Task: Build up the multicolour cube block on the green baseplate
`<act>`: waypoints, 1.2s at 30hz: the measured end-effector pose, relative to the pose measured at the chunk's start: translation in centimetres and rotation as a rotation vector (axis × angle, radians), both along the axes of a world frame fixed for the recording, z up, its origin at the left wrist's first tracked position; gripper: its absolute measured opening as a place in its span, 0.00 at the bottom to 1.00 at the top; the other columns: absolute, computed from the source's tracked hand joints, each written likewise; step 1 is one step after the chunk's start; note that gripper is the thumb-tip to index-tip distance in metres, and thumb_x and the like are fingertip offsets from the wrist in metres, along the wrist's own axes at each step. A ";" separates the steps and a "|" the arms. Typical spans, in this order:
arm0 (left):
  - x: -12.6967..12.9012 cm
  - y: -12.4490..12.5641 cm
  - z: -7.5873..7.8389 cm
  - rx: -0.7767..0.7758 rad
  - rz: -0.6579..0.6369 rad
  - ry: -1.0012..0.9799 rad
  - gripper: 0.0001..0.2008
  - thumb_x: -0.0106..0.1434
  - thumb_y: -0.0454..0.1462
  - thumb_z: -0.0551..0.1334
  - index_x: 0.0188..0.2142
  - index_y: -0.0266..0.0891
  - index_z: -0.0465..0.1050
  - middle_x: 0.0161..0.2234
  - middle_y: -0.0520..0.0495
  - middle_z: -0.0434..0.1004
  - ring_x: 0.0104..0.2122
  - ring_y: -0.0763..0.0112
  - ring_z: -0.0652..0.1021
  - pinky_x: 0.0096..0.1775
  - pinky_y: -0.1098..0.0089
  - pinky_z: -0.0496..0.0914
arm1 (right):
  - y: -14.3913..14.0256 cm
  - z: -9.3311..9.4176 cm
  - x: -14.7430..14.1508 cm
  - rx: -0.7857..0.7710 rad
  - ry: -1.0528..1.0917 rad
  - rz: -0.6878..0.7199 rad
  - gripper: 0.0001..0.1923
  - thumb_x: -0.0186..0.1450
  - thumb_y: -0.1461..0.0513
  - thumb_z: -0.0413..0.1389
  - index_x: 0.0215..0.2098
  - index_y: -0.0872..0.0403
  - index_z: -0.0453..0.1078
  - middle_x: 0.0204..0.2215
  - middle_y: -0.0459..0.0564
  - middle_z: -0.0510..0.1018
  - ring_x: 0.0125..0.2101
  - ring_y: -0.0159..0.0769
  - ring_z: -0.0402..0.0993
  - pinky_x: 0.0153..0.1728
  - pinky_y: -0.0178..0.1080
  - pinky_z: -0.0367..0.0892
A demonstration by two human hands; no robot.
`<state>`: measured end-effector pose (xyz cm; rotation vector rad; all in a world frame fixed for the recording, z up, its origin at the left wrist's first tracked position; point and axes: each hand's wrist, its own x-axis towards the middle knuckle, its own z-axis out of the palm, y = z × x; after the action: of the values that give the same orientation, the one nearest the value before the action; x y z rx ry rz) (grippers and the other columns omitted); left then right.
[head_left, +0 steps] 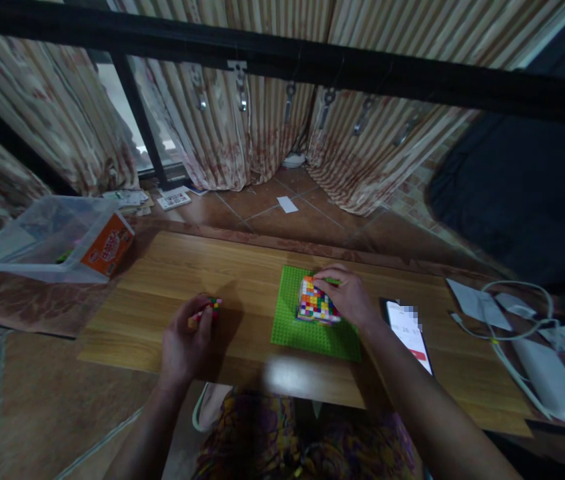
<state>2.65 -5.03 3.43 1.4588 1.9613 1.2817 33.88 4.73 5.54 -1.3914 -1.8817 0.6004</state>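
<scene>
On a low wooden table [242, 267] lies a green baseplate [312, 337]. A block of many small coloured bricks [315, 303] stands on its far middle. My right hand [349, 297] rests on the right side and top of that block, fingers curled over it. My left hand [187, 340] is to the left of the plate, on the bare wood, closed around a small cluster of coloured bricks [211, 307] that shows past my fingertips.
A phone [409, 333] with a lit screen lies right of the plate. White papers, a cable [499, 333] and a white device [555, 383] sit at the right end. A clear plastic bin [42, 237] with an orange box [108, 245] stands on the floor, left. Curtains hang behind.
</scene>
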 end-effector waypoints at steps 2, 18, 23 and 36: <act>-0.8 0.1 -0.5 -0.011 0.022 0.040 0.16 0.61 0.46 0.60 0.43 0.39 0.74 0.41 0.44 0.79 0.42 0.61 0.79 0.45 0.63 0.72 | 0.2 0.2 0.0 -0.021 -0.008 0.013 0.08 0.62 0.57 0.58 0.32 0.51 0.78 0.34 0.48 0.78 0.37 0.36 0.75 0.42 0.40 0.67; -2.5 1.4 -2.4 0.000 -0.138 0.289 0.19 0.63 0.47 0.57 0.49 0.39 0.70 0.47 0.41 0.75 0.48 0.56 0.74 0.50 0.58 0.68 | 0.2 0.5 -0.5 -0.202 0.031 -0.069 0.10 0.59 0.55 0.58 0.30 0.52 0.78 0.31 0.49 0.82 0.32 0.37 0.76 0.36 0.39 0.68; -2.3 1.5 -2.5 0.002 -0.146 0.307 0.20 0.63 0.47 0.56 0.50 0.39 0.70 0.47 0.40 0.75 0.48 0.56 0.74 0.50 0.57 0.68 | 0.1 0.1 -0.6 -0.211 0.069 -0.074 0.12 0.59 0.53 0.58 0.31 0.53 0.78 0.30 0.49 0.81 0.30 0.37 0.76 0.34 0.39 0.68; -2.3 1.2 -2.4 0.023 -0.152 0.291 0.18 0.61 0.39 0.59 0.50 0.39 0.69 0.46 0.42 0.75 0.47 0.58 0.74 0.50 0.56 0.69 | -2.6 2.0 -1.4 0.018 0.120 -0.283 0.14 0.61 0.54 0.57 0.39 0.53 0.77 0.38 0.52 0.81 0.39 0.41 0.76 0.43 0.43 0.69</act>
<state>0.35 -3.85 1.02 1.8548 1.9677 1.0796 32.51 2.18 7.58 -1.5394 -1.5567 0.5120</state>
